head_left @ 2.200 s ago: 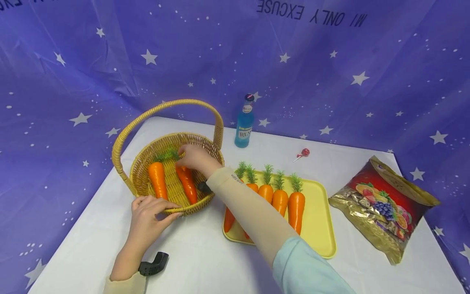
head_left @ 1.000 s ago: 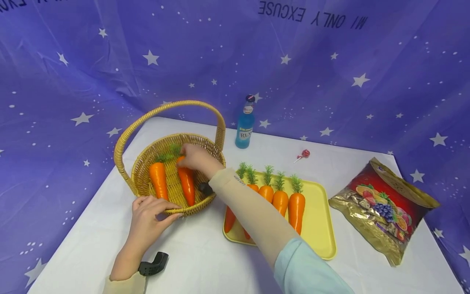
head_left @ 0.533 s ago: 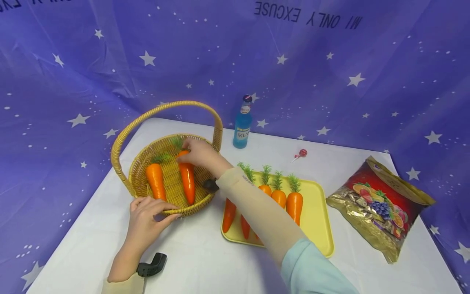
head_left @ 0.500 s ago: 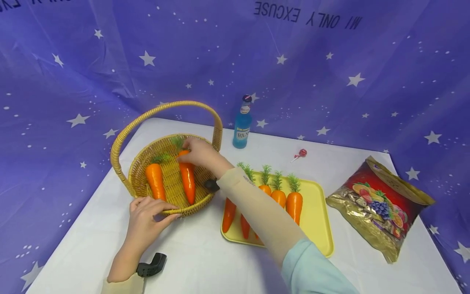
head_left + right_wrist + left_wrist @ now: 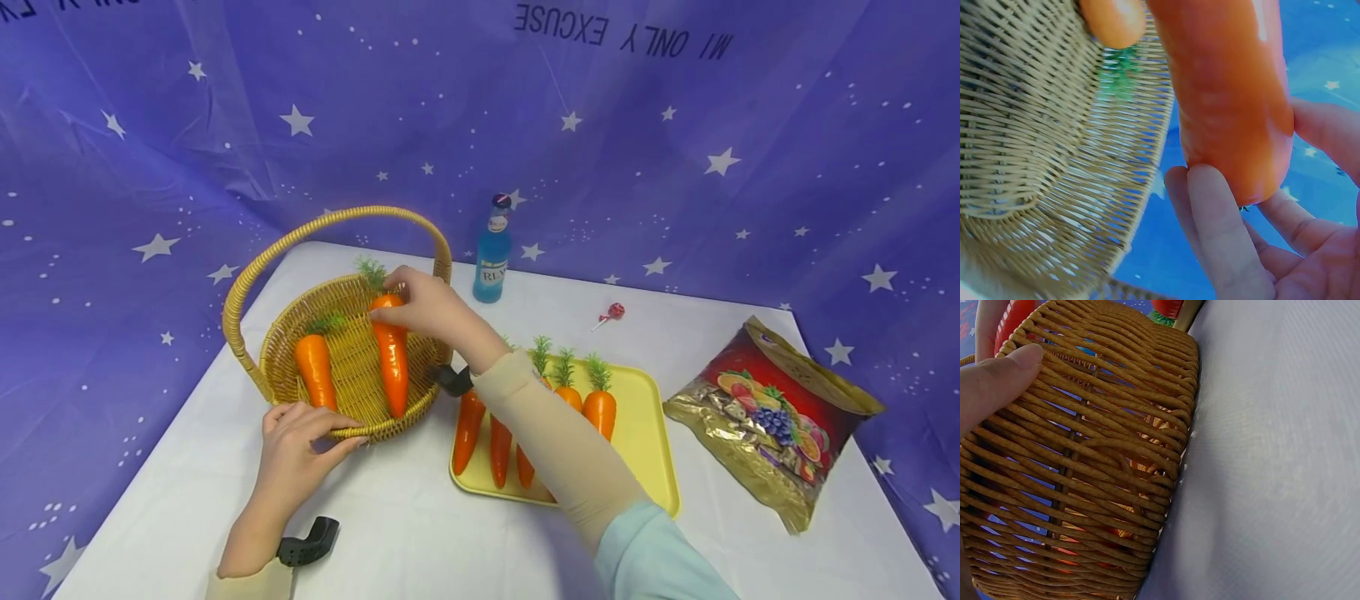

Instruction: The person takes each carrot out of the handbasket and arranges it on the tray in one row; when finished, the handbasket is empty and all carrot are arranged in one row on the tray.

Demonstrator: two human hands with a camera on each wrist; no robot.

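Observation:
My right hand (image 5: 438, 310) grips an orange toy carrot (image 5: 393, 362) near its thick top, below the green leaves. In the head view this carrot is raised over the wicker basket (image 5: 401, 427), tip down. The right wrist view shows the fingers and thumb around the carrot's broad end (image 5: 1232, 106), beside the basket wall (image 5: 1129, 169). A second carrot (image 5: 315, 371) lies inside at the left. My left hand (image 5: 296, 450) pinches the basket's front rim; its thumb (image 5: 1010, 378) presses the outer weave in the left wrist view.
To the right, a yellow tray (image 5: 648, 442) holds several carrots, partly hidden by the right forearm. Behind stand a blue bottle (image 5: 491, 262) and a red lollipop (image 5: 615, 311). A red and gold candy bag (image 5: 772, 425) lies at far right. The basket's tall handle (image 5: 337, 218) arches over it.
The right hand has raised the carrot from the basket floor and shifted slightly right; its leaves now reach above the back rim. The left hand has kept its hold on the rim.

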